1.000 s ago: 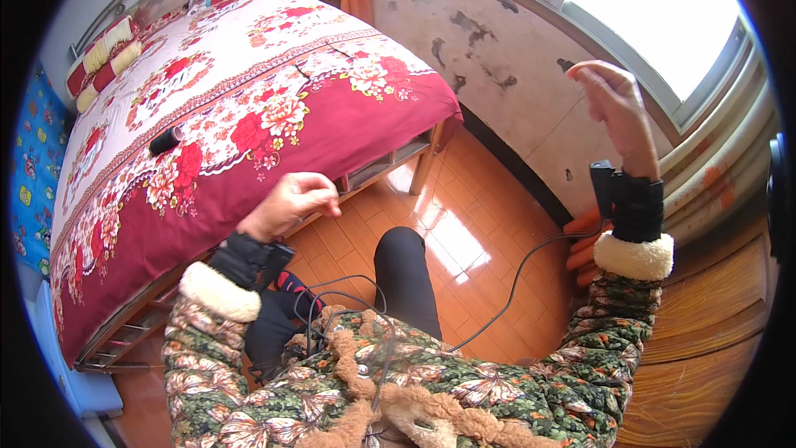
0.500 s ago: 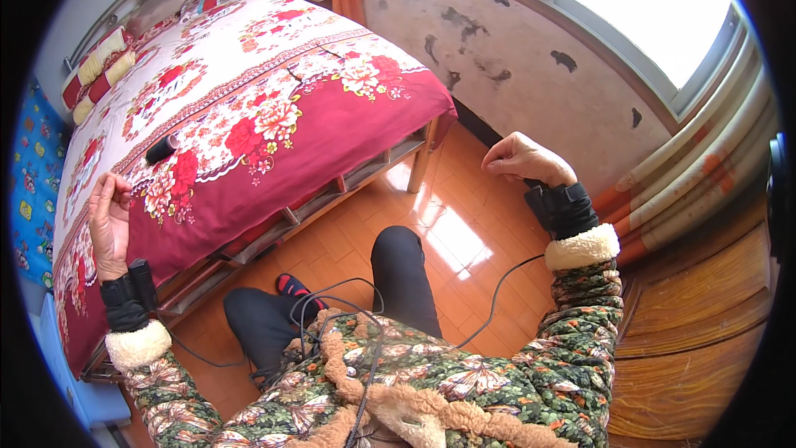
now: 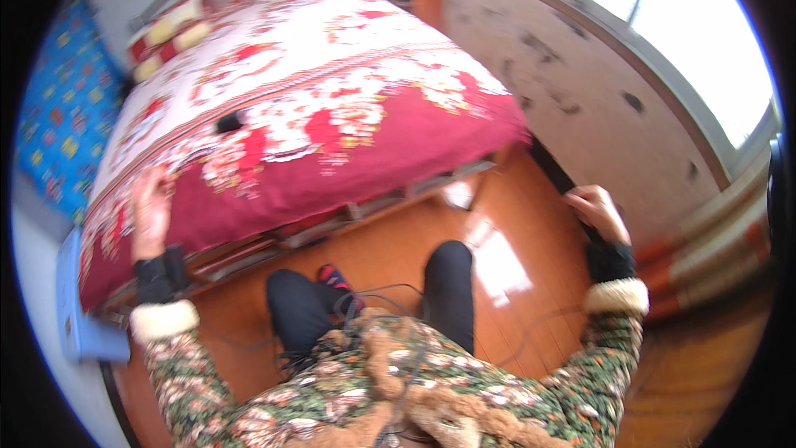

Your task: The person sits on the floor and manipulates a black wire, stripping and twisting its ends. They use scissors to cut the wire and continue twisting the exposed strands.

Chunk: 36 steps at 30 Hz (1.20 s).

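My left hand (image 3: 151, 211) is raised at the left, in front of the bed's near left corner. Its fingers are loosely bent and blurred, with nothing in them. Over the floor at the right, my right hand (image 3: 599, 211) hangs with loosely curved fingers, also holding nothing. Both wrists carry black bands above fluffy cream cuffs. A small dark cylinder (image 3: 230, 121) lies on the flowered bed cover (image 3: 390, 145), beyond my left hand and out of its reach. Thin dark cables (image 3: 390, 289) run across my lap.
The bed's frame (image 3: 390, 203) stands before my knees. A blue plastic box (image 3: 91, 323) is on the floor at the left. The window wall (image 3: 539, 58) with peeling paint and a striped curtain (image 3: 705, 241) is at the right. Glossy orange floor (image 3: 531, 332) lies around my legs.
The view has swung left, so the bed and both hands appear farther right and the picture is blurred. My hands stay apart and empty; the dark cylinder remains on the bed.
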Each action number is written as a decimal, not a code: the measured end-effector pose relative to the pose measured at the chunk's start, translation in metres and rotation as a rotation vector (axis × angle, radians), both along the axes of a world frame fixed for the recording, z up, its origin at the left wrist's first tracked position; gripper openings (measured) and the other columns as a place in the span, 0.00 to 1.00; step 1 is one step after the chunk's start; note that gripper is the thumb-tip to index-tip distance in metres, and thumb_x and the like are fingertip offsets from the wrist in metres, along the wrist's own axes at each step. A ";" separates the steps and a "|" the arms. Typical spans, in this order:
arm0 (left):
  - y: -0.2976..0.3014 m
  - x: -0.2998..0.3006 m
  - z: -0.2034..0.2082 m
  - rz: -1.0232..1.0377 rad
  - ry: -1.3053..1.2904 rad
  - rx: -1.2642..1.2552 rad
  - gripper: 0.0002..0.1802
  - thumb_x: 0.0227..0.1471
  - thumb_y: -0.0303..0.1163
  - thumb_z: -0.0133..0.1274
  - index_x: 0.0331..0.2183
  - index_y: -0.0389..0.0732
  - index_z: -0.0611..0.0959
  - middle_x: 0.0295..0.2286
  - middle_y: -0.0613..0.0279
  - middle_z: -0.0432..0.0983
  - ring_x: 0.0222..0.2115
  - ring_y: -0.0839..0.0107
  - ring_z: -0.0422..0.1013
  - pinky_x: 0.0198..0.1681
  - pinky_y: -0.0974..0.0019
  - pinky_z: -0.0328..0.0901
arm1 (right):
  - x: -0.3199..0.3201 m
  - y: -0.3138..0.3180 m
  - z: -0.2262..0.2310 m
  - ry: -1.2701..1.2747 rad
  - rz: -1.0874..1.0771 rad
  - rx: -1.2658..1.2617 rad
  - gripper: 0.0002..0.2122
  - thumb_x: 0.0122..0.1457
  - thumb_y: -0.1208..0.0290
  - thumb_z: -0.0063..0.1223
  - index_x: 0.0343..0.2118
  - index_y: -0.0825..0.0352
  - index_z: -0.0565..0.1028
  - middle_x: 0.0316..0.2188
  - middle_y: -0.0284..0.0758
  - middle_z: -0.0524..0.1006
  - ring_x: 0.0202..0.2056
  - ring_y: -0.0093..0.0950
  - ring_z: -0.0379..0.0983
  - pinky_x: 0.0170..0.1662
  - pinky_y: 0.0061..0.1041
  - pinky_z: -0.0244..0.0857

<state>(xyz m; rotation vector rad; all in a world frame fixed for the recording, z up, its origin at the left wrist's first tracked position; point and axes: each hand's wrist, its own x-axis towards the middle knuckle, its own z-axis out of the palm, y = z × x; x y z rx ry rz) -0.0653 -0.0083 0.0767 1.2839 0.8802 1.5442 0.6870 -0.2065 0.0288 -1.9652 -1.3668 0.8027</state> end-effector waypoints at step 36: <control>-0.043 0.202 -0.008 -0.609 -0.090 -0.244 0.05 0.55 0.30 0.50 0.33 0.40 0.78 0.45 0.52 0.73 0.20 0.80 0.72 0.22 0.80 0.66 | -0.164 0.031 0.127 -0.267 0.156 0.599 0.04 0.54 0.77 0.54 0.28 0.73 0.75 0.19 0.28 0.71 0.23 0.13 0.62 0.28 0.16 0.60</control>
